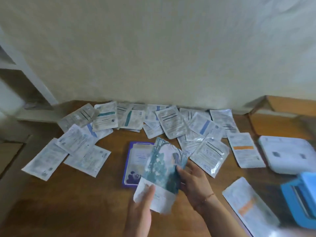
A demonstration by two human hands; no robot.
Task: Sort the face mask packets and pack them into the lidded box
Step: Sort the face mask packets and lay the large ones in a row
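Both hands hold a teal picture-printed mask packet [161,170] above the wooden table [71,199]. My left hand [142,207] grips its white lower end, thumb on top. My right hand [193,183] pinches its right edge. Beneath it a purple-bordered packet [135,161] lies flat. Several white packets [171,122] lie scattered along the wall, face down. An orange-striped packet [244,149] lies to the right. A white lid [289,154] rests at the right edge, and a blue box [301,200] stands below it.
A cardboard box [282,117] sits at the back right against the cream wall [153,48]. Another orange-marked packet [248,206] lies at the lower right, next to the blue box. A white shelf frame [25,74] stands at the far left.
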